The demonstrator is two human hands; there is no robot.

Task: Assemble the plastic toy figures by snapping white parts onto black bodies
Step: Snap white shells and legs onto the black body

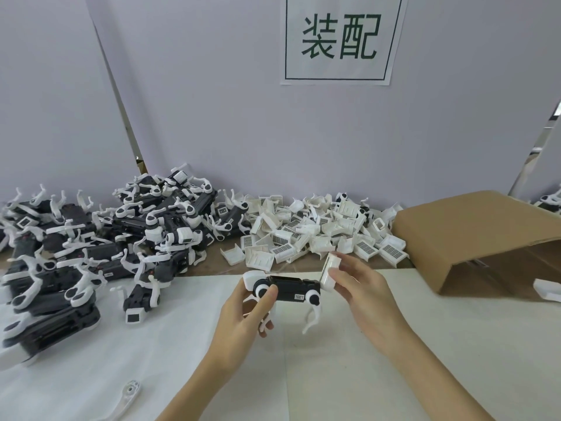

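Observation:
My left hand [243, 314] grips a toy figure with a black body [291, 288] near its left end, where a white cap sits; white legs hang below the body. My right hand [361, 287] pinches a white box-shaped part [329, 270] and holds it upright against the body's right end. Both hands are above the white table surface [334, 375]. Behind them lies a heap of loose white parts [318, 235]. To the left sits a large pile of black-and-white figures [100, 238].
An open cardboard box [479, 235] lies on its side at the right, with a white piece [546, 290] in front of it. A single white leg part [127, 396] lies near the front left. A paper sign [340, 38] hangs on the wall behind.

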